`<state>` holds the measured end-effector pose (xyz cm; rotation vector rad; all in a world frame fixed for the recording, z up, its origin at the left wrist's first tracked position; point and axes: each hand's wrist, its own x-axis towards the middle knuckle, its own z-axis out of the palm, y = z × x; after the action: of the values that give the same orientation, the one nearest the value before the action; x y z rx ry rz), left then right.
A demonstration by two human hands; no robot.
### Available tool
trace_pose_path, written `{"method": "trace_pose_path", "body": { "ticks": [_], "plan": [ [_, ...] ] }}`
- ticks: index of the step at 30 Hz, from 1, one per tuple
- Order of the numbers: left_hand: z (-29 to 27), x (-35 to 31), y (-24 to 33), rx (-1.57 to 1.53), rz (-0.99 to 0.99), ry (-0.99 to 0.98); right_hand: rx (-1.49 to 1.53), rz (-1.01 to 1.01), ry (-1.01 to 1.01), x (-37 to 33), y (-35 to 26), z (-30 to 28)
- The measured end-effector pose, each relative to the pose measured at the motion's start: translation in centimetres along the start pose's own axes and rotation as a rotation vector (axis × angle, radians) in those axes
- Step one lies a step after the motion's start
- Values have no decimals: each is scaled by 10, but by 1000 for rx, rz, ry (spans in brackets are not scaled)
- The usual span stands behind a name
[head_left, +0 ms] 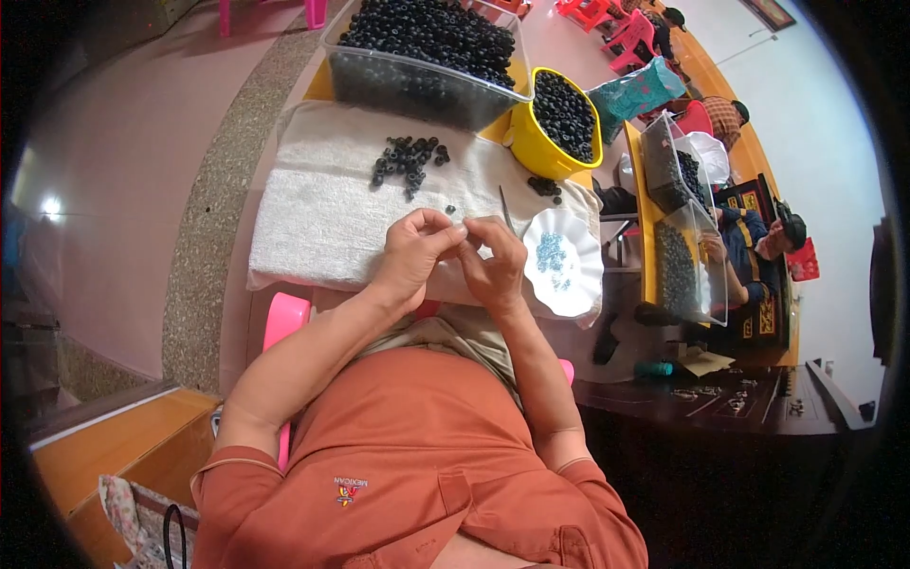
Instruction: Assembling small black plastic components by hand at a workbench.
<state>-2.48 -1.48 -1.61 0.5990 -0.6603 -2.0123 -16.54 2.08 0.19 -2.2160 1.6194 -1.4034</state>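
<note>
Above the near part of a white towel (313, 199), my left hand (415, 251) and my right hand (495, 261) meet with their fingertips pinched together. Whatever lies between the fingers is too small and covered to make out. Just beyond the fingertips sits a single small dark part (450, 209). Farther off is a loose pile of small black ring-like parts (406, 163). Right of my right hand stands a white scalloped plate (585, 294) with tiny light-blue pieces (553, 258) on it. A thin dark pointed tool (505, 204) lies between that plate and the pile.
A clear plastic bin (417, 90) full of black parts stands at the back, with a yellow tub (531, 142) of them beside it. A few more black parts (544, 188) lie below the tub. At right, a person (758, 242) sits by other clear bins (678, 270).
</note>
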Motion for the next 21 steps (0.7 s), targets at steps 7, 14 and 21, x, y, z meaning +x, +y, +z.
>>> {"method": "trace_pose_path", "body": {
  "ticks": [7, 14, 21],
  "plan": [
    [5, -1, 4, -10, 1, 27, 81, 34, 50, 5, -6, 2],
    [4, -1, 2, 53, -1, 31, -99, -105, 122, 2, -3, 4],
    [4, 0, 0, 103, 40, 37, -5, -2, 38, 6, -3, -4]
  ]
}}
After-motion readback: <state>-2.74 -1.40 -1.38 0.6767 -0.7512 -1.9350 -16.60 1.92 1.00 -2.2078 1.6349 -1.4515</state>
